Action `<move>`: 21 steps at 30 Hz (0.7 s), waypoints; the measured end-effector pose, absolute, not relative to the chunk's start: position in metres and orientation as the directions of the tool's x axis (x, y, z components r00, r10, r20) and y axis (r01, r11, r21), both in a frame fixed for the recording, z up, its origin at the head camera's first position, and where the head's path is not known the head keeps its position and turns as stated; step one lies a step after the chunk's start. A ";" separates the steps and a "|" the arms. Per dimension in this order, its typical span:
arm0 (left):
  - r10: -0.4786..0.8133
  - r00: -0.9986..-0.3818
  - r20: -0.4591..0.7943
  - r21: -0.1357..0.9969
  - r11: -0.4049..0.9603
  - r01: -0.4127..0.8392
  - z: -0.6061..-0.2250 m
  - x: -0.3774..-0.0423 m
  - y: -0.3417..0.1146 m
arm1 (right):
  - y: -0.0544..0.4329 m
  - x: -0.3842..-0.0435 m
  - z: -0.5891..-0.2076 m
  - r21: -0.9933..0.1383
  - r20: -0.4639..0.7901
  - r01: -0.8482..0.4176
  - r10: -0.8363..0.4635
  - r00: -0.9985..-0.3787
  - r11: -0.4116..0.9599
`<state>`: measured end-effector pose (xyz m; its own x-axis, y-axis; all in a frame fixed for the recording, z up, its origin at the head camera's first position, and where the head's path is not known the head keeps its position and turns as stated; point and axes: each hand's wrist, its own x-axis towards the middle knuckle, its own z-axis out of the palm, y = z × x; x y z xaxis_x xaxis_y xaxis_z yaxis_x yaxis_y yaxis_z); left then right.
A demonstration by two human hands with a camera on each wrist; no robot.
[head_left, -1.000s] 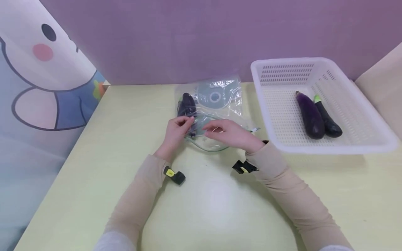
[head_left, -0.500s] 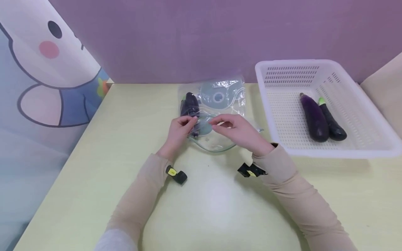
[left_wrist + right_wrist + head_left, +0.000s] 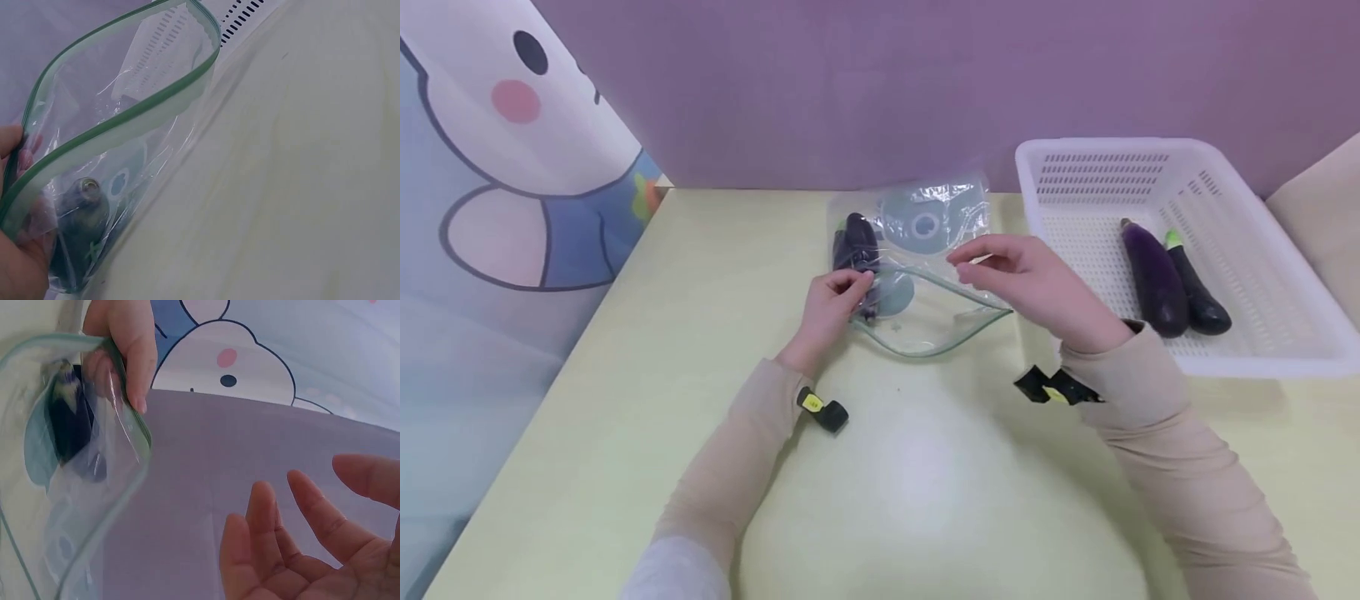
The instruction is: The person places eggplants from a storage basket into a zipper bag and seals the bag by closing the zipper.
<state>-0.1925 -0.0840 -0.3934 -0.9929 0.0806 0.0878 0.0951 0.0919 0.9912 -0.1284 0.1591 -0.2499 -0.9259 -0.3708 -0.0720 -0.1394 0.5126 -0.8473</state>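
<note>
A clear zip bag (image 3: pixel 936 325) with a green zip edge lies on the table, its mouth gaping toward me. Inside, at its left side, are dark eggplants (image 3: pixel 859 242), blurred by the plastic. My left hand (image 3: pixel 832 312) pinches the left corner of the bag's mouth between thumb and fingers. Above the bag's right side, my right hand (image 3: pixel 1030 279) hangs in the air with relaxed, parted fingers and holds nothing. In the right wrist view the fingers (image 3: pixel 309 515) spread apart beside the bag's zip edge (image 3: pixel 128 487).
On the right stands a white perforated plastic basket (image 3: pixel 1262 358) with two eggplants in it, a larger purple one (image 3: pixel 1153 283) and a slimmer dark one (image 3: pixel 1197 292). A purple wall (image 3: pixel 850 100) rises behind the table, and a cartoon-printed curtain (image 3: pixel 497 350) hangs at the left.
My right hand has let go of the bag's mouth and moved right and up, toward the basket. The mouth now stands wider. The left hand keeps its hold on the corner.
</note>
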 end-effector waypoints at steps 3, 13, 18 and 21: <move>0.081 -0.993 0.090 0.992 0.081 0.096 -0.392 -0.193 -0.083 | 0.168 -0.130 -0.244 -0.856 -0.090 -0.105 -0.345 -0.934 0.506; 0.074 -0.993 0.090 0.994 0.048 0.094 -0.392 -0.192 -0.085 | 0.196 -0.142 -0.226 -0.837 -0.114 -0.042 -0.250 -0.961 0.545; 0.073 -0.993 0.088 0.995 0.038 0.091 -0.392 -0.193 -0.084 | 0.216 -0.150 -0.226 -0.842 -0.086 -0.041 -0.209 -0.974 0.538; 0.070 -0.994 0.084 0.995 0.041 0.087 -0.392 -0.193 -0.084 | 0.225 -0.153 -0.231 -0.863 -0.058 -0.052 -0.200 -0.978 0.502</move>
<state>-0.1933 -0.0841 -0.3916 -0.9940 0.0697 0.0844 0.0874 0.0412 0.9953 -0.1533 0.2251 -0.2306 -0.9781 -0.2001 -0.0578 -0.0518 0.5025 -0.8630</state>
